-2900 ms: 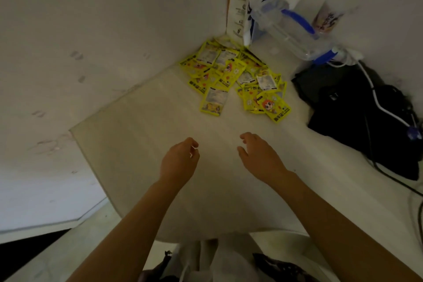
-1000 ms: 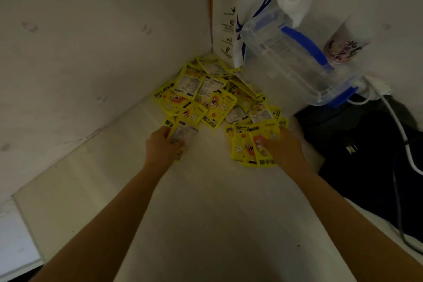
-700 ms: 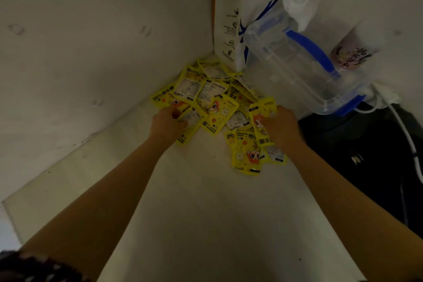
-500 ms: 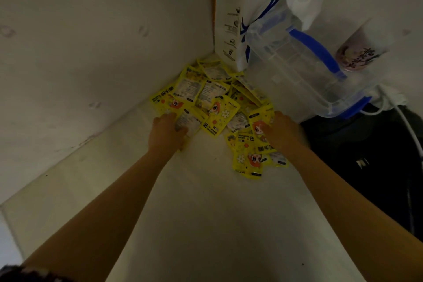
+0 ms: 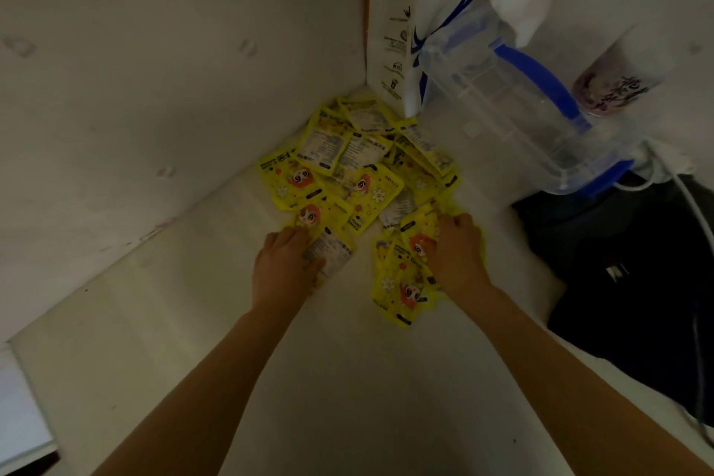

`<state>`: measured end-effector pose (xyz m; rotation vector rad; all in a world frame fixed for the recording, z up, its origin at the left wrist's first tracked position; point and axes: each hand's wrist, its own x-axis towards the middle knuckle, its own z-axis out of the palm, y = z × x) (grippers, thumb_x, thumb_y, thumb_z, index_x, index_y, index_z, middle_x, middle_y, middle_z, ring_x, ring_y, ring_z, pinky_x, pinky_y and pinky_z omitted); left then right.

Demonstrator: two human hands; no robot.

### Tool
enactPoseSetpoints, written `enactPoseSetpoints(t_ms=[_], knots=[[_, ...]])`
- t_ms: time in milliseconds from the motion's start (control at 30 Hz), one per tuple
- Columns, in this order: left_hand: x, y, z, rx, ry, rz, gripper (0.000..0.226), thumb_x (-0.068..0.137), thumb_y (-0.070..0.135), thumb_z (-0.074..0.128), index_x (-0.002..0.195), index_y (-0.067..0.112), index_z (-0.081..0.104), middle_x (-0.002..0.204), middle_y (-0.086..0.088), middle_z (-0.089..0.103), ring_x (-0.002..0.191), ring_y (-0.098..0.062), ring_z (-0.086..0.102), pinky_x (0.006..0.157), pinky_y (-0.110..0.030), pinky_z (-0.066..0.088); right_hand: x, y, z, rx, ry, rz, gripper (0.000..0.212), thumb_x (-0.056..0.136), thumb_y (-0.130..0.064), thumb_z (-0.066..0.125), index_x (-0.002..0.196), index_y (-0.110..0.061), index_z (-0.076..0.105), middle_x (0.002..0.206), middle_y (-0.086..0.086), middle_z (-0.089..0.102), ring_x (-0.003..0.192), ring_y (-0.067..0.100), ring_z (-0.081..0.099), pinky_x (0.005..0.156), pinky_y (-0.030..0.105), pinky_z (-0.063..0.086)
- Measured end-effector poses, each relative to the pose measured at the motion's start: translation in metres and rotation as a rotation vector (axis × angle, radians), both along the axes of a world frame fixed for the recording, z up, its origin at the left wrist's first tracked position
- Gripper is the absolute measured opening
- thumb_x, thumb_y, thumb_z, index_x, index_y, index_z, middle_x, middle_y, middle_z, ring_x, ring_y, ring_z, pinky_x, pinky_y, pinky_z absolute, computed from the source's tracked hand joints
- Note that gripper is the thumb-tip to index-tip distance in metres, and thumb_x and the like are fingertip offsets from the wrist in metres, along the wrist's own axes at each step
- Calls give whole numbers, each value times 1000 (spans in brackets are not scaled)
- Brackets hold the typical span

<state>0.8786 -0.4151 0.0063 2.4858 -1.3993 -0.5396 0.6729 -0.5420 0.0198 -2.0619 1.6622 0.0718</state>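
**A:** Where are the yellow sachets (image 5: 359,174)?

**B:** Heaped in the corner of the pale tabletop (image 5: 347,379), where the two walls meet. Some lie face up with an orange-haired cartoon face and white flowers. Others show a white back panel of print too small to read. One front seems to say "HAND", but the rest is blurred.

**A:** And the hands?

**B:** The left hand (image 5: 284,269) is at the near left edge of the heap. It holds one sachet (image 5: 328,253) back side up, with the thumb across its lower edge and the fingers curled over the top. The right hand (image 5: 458,255) is on the right side of the heap, knuckles up, fingers bent together and dug into the sachets. Its fingertips are hidden, so I cannot tell whether it pinches one.

**A:** Any other writing?

**B:** A white paper bag (image 5: 390,23) stands in the corner, printed "kin coffe" and cut off by the frame edge. Just beside it is a clear plastic box (image 5: 502,104) with blue clips. A cup (image 5: 610,89) behind that carries dark characters I cannot read. A black bag (image 5: 626,274) lies to the right.
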Motion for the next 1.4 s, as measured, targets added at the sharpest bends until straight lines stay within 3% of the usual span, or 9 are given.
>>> enactPoseSetpoints(t_ms=[300, 467, 633, 767, 867, 933, 1033, 1167, 1400], knots=[[-15, 44, 2, -11, 16, 60, 37, 69, 25, 80, 100, 8, 68, 100, -9, 63, 102, -32, 56, 89, -42, 45, 16, 64, -1, 114, 115, 145, 50, 94, -31, 54, 138, -14, 38, 131, 15, 42, 118, 35, 49, 100, 50, 42], [-15, 43, 6, 47, 111, 148, 26, 74, 20, 76, 93, 6, 64, 104, -7, 55, 101, -30, 53, 83, -37, 45, 16, 67, 9, 177, 8, 163, 53, 91, -33, 59, 138, -17, 41, 129, 12, 43, 114, 33, 51, 97, 50, 45], [-10, 30, 10, 37, 219, 261, 41, 69, 8, 78, 107, 2, 64, 132, -11, 40, 112, -35, 46, 92, -41, 45, 10, 51, 28, 138, -72, 127, 45, 92, -27, 58, 132, -10, 46, 125, 13, 44, 107, 33, 56, 88, 43, 49], [-2, 24, 6, 67, 358, 345, 64, 65, 6, 81, 124, 13, 59, 129, -8, 35, 112, -35, 51, 88, -50, 52, 4, 51, 36, 153, -115, 116, 44, 94, -27, 55, 133, -10, 45, 125, 10, 44, 106, 29, 56, 83, 35, 45], [3, 24, 7, 81, 381, 396, 60, 67, 9, 82, 123, 10, 59, 124, -12, 45, 106, -28, 55, 85, -36, 52, 1, 51, 34, 162, -130, 97, 38, 95, -29, 54, 126, -7, 47, 123, 12, 46, 105, 31, 55, 82, 36, 44], [6, 25, 9, 70, 348, 356, 52, 69, 12, 81, 117, 7, 62, 109, -11, 60, 96, -24, 58, 76, -28, 44, 0, 51, 31, 174, -150, 77, 37, 95, -26, 54, 125, -6, 46, 124, 14, 48, 108, 32, 53, 83, 37, 43], [6, 27, 13, 41, 383, 373, 22, 72, 11, 78, 87, 9, 62, 97, -3, 62, 84, -30, 62, 67, -33, 45, -2, 49, 29, 223, -197, 37, 46, 94, -19, 56, 135, -10, 37, 128, 17, 52, 117, 34, 52, 89, 40, 46], [13, 30, 14, -31, 431, 443, 28, 78, 11, 72, 62, 14, 49, 100, -5, 66, 85, -31, 63, 74, -42, 54, -6, 42, 29, 259, -334, -30, 57, 90, -24, 63, 136, -25, 29, 108, 14, 63, 94, 30, 63, 77, 44, 55], [42, 0, 33, -228, 559, 431, 25, 81, 7, 70, 65, 8, 51, 110, 6, 61, 94, -17, 61, 81, -42, 53, 2, -14, 46, 187, -458, -66, 24, 87, -23, 66, 107, -12, 57, 93, 0, 62, 79, 11, 59, 58, 9, 46]])
